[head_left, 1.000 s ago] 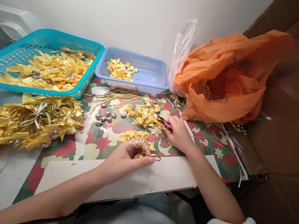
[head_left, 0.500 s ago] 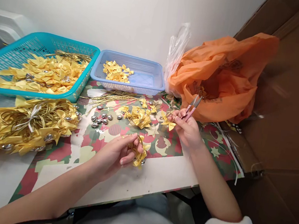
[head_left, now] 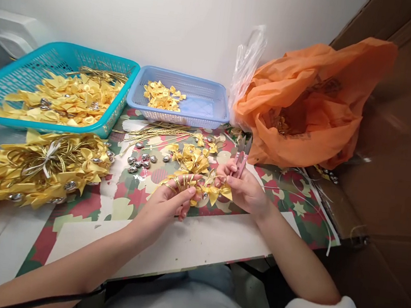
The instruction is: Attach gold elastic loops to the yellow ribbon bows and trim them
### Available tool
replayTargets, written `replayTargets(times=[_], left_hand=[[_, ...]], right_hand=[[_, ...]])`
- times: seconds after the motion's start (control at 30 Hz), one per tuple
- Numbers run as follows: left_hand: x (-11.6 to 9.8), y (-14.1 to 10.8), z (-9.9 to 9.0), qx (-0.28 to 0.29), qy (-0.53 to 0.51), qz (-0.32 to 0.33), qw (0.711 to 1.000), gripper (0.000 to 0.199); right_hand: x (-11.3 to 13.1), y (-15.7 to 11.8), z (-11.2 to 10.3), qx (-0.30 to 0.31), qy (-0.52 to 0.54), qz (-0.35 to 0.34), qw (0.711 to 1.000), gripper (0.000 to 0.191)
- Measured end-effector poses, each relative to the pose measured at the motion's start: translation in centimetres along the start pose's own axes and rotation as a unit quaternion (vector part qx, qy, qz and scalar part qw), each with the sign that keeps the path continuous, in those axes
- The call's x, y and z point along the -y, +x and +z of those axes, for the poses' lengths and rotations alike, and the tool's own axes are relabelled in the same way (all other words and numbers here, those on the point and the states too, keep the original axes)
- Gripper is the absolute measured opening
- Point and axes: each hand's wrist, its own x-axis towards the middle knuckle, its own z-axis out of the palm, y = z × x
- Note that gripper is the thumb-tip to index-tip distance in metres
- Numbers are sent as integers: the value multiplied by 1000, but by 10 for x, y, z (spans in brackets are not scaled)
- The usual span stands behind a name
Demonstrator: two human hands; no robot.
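Several gold cord loops point(head_left: 182, 182) run over the fingers of my left hand point(head_left: 170, 202), which is closed on them, with yellow ribbon bows hanging beneath. My right hand point(head_left: 241, 185) is closed around small pink-handled thread snips point(head_left: 240, 164), blades pointing up and away. Its fingertips also pinch a gold loop with a yellow bow point(head_left: 219, 193), close beside my left hand. Just behind the hands lies a pile of yellow bows point(head_left: 192, 159). Silver bells point(head_left: 141, 160) and a bundle of gold cords point(head_left: 159, 133) lie on the patterned table cover point(head_left: 121, 204).
A teal basket point(head_left: 111, 113) of yellow bows stands at the back left, beside a blue basket point(head_left: 209, 120) with fewer bows. Tied bow bunches point(head_left: 44, 170) lie at the left. An orange bag point(head_left: 302, 150) stands back right, near cardboard point(head_left: 390, 195).
My right hand has moved left and nearer with the snips and a bow, up beside my left hand. My left hand has risen slightly, its cord loops now spread across the fingers.
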Motion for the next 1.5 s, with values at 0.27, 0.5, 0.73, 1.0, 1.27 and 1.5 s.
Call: replayTargets(times=[0.27, 0.5, 0.73, 1.0, 1.27, 1.5], left_hand=[[7, 7, -3, 14, -46, -45, 998, 45], [5, 6, -3, 35, -14, -23, 999, 40], [6, 6, -3, 25, -51, -41, 998, 38], [4, 5, 0, 42, -11, -9, 999, 43], [6, 5, -1, 54, 29, 6, 998, 24], [5, 7, 0, 44, 43, 38, 997, 14]], right_hand=[[-13, 0, 1, 122, 64, 39, 990, 42], [-13, 0, 1, 136, 93, 39, 986, 38], [-16, 0, 3, 104, 123, 67, 985, 41], [-16, 0, 1, 113, 203, 85, 969, 35], [-17, -1, 1, 102, 174, 77, 976, 40], [-13, -2, 4, 105, 87, 16, 991, 39]])
